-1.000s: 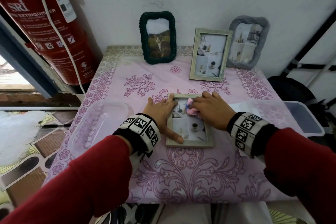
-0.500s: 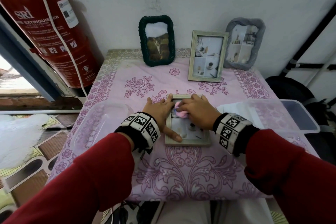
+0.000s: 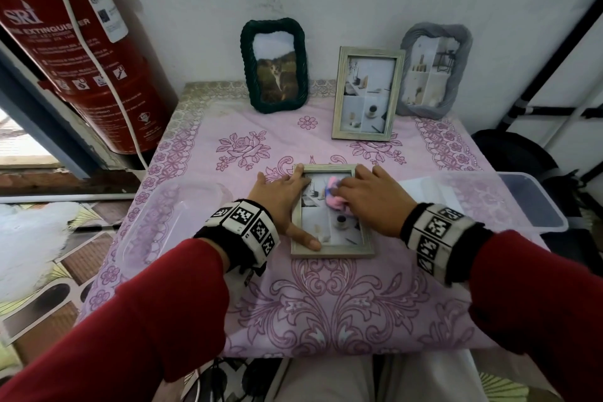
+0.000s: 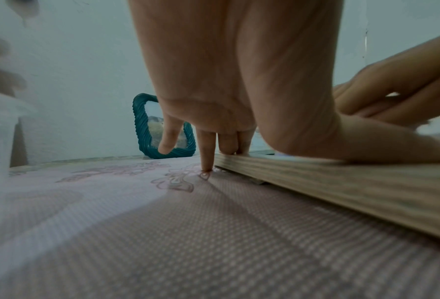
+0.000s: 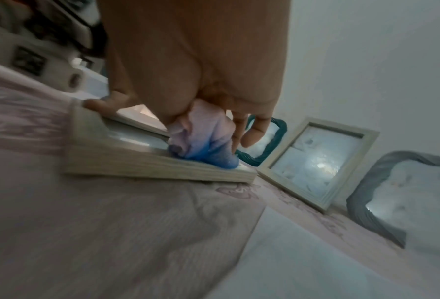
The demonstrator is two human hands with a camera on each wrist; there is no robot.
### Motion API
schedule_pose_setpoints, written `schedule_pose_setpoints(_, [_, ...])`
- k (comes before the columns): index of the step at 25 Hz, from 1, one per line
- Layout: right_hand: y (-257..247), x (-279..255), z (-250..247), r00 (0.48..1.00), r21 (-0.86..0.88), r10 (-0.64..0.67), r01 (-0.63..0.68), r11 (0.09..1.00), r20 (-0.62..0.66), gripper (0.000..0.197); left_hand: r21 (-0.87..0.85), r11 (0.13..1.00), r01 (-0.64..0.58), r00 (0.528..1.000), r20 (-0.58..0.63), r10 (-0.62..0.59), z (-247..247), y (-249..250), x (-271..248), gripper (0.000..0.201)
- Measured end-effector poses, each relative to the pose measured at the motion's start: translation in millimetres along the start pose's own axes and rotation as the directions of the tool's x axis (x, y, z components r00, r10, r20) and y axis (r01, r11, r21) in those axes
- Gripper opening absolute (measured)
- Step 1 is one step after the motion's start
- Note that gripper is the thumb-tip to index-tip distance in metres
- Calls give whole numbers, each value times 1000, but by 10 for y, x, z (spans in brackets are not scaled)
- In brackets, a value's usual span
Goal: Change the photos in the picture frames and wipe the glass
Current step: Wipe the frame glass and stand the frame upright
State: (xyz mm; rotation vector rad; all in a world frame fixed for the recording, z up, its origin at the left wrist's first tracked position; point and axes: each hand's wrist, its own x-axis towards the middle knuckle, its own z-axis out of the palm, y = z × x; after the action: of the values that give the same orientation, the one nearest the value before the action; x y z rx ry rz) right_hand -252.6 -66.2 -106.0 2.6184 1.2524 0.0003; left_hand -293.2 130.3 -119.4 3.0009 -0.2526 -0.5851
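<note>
A: Progress? The flat frame (image 3: 332, 210) lies face up on the tablecloth (image 3: 326, 303), in front of the three upright frames. A photo sits under its glass, so the swap on this one looks done; wiping is in hand.

B: Hands?

A: The left hand (image 3: 282, 202) is spread, with fingers on the flat frame's left rail and the thumb on its near corner, pinning it down. The right hand (image 3: 372, 202) has fingers curled round a bunched cloth (image 3: 336, 197), pressing it on the upper glass.

B: The rest?

A: Behind the flat frame stand a green frame (image 3: 274, 65), a wood frame (image 3: 367, 98) and a grey frame (image 3: 434, 72), all holding pictures. Whether those were changed or wiped cannot be told.

B: Materials?

A: The flat frame is pale grained wood, rectangular, with square edges. The cloth is soft, pink shading to blue. The green frame is rope-twisted with rounded corners; the grey frame is wavy. The tablecloth is woven and floral.
</note>
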Motion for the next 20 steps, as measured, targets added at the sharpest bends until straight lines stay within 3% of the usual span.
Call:
schedule_pose_setpoints(2, [23, 218, -25, 1000, 114, 10, -12, 993, 26, 26, -16, 1000, -3, 1000, -7, 3, 1, -12, 8, 132])
schedule_pose_setpoints(6, [-19, 383, 16, 987, 249, -156, 145, 957, 26, 23, -37, 999, -20, 999, -28, 19, -1, -12, 11, 136])
schedule_pose_setpoints(12, [-191, 39, 64, 963, 454, -258, 267, 850, -84, 30, -21, 1000, -8, 1000, -21, 7, 11, -16, -3, 128])
schedule_pose_setpoints(16, [-46, -211, 36, 974, 345, -227, 221, 912, -25, 30, -24, 1000, -6, 1000, -10, 6, 22, -19, -10, 128])
schedule_pose_setpoints(18, [-65, -227, 28, 993, 195, -118, 112, 974, 18, 31, -28, 1000, -3, 1000, -6, 2, 20, -15, 3, 128])
schedule_pose_setpoints(20, [-161, -175, 11, 999, 161, -20, 16, 987, 26, 37, -30, 1000, 4, 1000, -8, -4, 21, -5, -5, 128])
